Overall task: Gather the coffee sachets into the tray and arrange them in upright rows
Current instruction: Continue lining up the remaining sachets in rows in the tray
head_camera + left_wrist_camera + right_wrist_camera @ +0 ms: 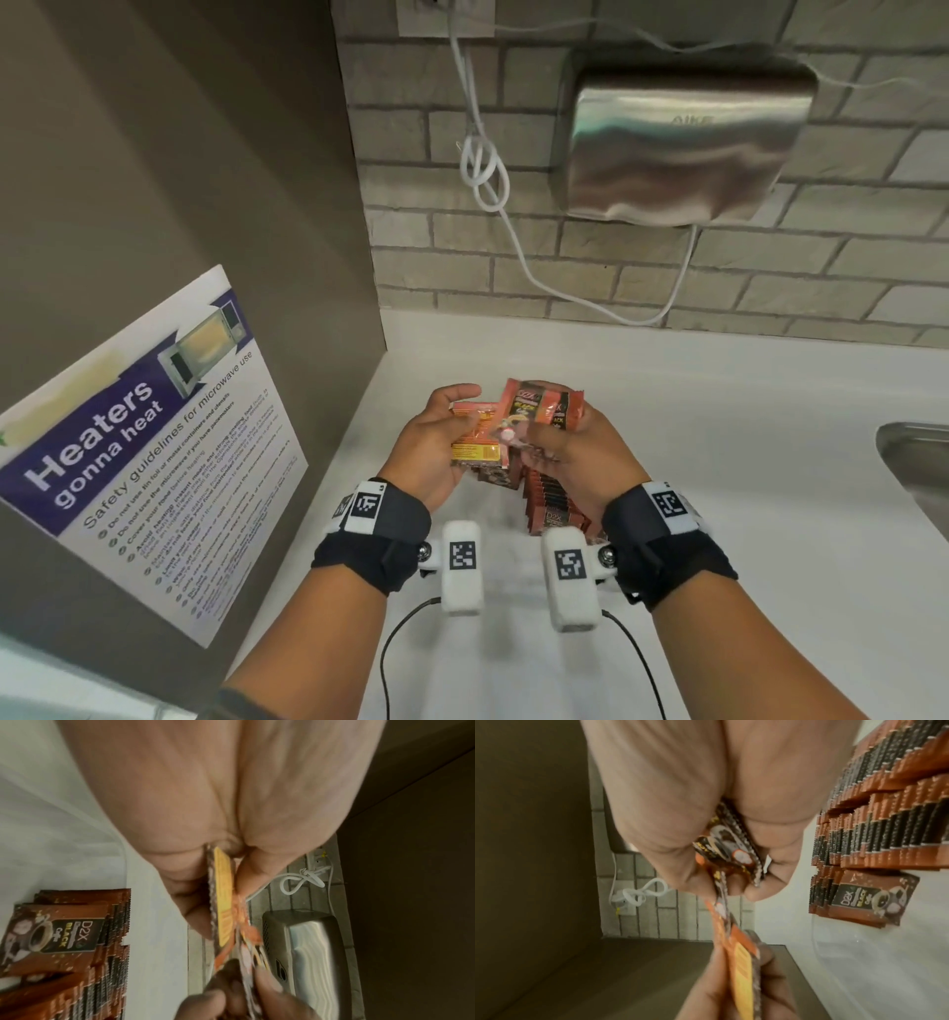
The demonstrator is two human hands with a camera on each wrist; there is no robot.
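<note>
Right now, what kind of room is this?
Probably an office pantry or break-room kitchenette: a microwave safety poster on the cabinet, a steel sink in the white counter, and coffee sachets in rows.

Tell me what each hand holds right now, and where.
Left hand grips a small stack of sachets across their flat faces. Right hand grips another bunch by its lower end.

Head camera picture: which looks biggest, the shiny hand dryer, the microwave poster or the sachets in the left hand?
1. Microwave poster, largest, though it sits nearer the camera.
2. Hand dryer, nearly as large.
3. Sachets in the left hand, clearly smallest.
</note>
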